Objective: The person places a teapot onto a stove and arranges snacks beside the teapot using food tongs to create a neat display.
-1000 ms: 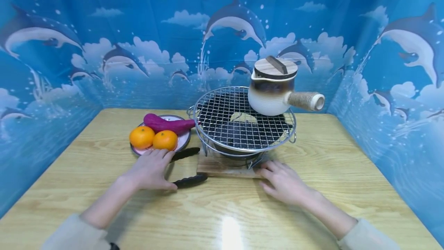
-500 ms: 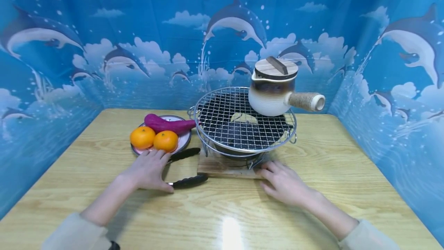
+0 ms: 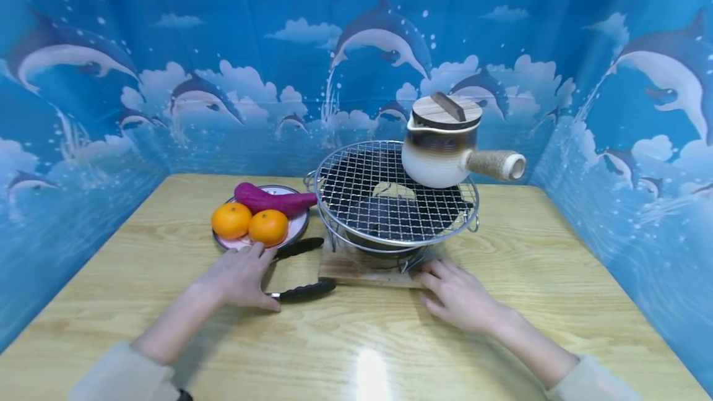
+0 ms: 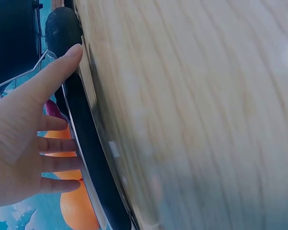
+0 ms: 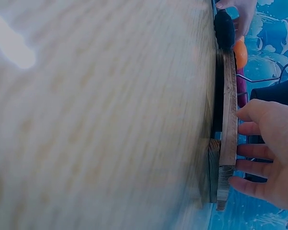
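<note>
My left hand (image 3: 239, 277) lies over the tongs (image 3: 307, 291), fingers spread, hiding their far part. Both black handles of the tongs point right, standing apart. In the left wrist view, the thumb (image 4: 52, 72) is by one dark handle (image 4: 63, 31), and the fingers reach straight toward the tongs' edge; contact is unclear. My right hand (image 3: 459, 296) rests at the right end of the wooden board (image 3: 362, 272) under the grill stove (image 3: 392, 237). Its fingers are relaxed, fingertips at the board's edge in the right wrist view, holding nothing.
A plate (image 3: 298, 224) behind the left hand bears two oranges (image 3: 268, 228) and a purple eggplant-like vegetable (image 3: 281, 203). On the wire rack (image 3: 362, 184) stands a lidded pot (image 3: 437, 156), its wrapped handle (image 3: 492, 164) jutting right. Dolphin-print curtains (image 3: 250, 48) enclose the table (image 3: 312, 345).
My left hand has drawn back slightly from the front handle, baring a bit of metal at its end. The right hand stays by the board. The head view has shifted a little.
</note>
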Action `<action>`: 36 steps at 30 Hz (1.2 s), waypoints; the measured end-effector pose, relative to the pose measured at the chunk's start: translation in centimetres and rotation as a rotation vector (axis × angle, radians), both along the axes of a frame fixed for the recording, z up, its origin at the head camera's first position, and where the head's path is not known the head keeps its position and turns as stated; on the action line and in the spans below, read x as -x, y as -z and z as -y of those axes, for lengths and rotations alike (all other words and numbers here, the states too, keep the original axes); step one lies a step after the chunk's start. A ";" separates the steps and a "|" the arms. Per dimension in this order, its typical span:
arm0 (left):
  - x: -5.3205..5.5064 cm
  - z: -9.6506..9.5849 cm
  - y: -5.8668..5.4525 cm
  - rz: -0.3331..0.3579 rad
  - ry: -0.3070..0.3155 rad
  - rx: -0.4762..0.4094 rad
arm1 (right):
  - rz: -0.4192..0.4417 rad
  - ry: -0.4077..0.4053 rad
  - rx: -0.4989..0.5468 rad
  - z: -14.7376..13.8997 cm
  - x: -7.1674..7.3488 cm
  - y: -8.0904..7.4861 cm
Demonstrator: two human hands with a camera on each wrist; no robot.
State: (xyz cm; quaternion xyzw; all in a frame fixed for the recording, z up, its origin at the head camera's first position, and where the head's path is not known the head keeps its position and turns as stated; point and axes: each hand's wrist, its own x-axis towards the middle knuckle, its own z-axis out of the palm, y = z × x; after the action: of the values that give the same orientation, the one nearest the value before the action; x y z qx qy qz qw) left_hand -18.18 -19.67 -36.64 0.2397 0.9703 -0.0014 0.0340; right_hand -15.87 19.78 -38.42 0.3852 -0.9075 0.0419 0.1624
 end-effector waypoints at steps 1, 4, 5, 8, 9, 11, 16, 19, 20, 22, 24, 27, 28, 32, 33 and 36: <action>0.0 -0.1 0.0 0.006 -0.007 -0.003 | -0.003 -0.002 0.001 0.0 0.0 0.0; 0.0 -0.2 0.0 0.014 -0.008 -0.010 | -0.005 -0.001 -0.003 0.0 0.0 0.0; 0.1 -0.3 0.0 0.018 -0.008 -0.013 | -0.004 0.000 -0.002 0.0 0.0 0.0; 0.1 -0.5 0.0 0.029 -0.006 -0.023 | -0.007 -0.006 -0.001 0.0 0.1 0.0; 0.1 -0.5 0.1 0.030 -0.005 -0.025 | -0.009 -0.010 0.001 0.0 0.1 0.0; 0.1 -0.5 0.1 0.031 -0.014 -0.027 | -0.012 -0.017 0.006 -0.1 0.1 0.0; 0.1 -0.6 0.1 0.030 -0.033 -0.021 | -0.018 -0.027 0.012 -0.1 0.2 -0.1; 0.0 -0.6 0.0 0.039 -0.040 -0.030 | -0.013 -0.026 0.008 -0.1 0.2 -0.1; 0.0 -0.7 0.0 0.042 -0.042 -0.033 | -0.010 -0.025 0.006 -0.1 0.2 -0.1; 0.0 -0.7 0.0 0.047 -0.043 -0.042 | 0.000 -0.020 0.000 -0.1 0.2 -0.2; 0.0 -0.7 -0.1 0.047 -0.039 -0.046 | 0.008 -0.013 -0.005 0.0 0.1 -0.2; 0.0 -0.7 -0.1 0.040 -0.025 -0.039 | 0.016 -0.005 -0.012 0.0 0.0 -0.1; 0.0 -0.7 -0.1 0.037 -0.019 -0.036 | 0.017 -0.003 -0.013 -0.1 0.0 -0.1; -0.1 -0.7 -0.1 0.025 -0.004 -0.027 | 0.013 -0.004 -0.010 -0.1 0.0 0.0; -0.1 -0.7 0.0 0.021 -0.002 -0.027 | 0.013 -0.004 -0.009 -0.1 0.0 0.1; -0.1 -0.6 0.2 0.014 -0.002 -0.023 | 0.007 -0.009 -0.003 -0.1 0.1 0.2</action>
State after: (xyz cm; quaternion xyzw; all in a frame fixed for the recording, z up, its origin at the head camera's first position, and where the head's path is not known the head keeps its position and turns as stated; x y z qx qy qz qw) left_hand -18.09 -19.02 -36.83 0.2393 0.9701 0.0116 0.0382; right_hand -15.93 19.92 -38.59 0.3893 -0.9064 0.0428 0.1584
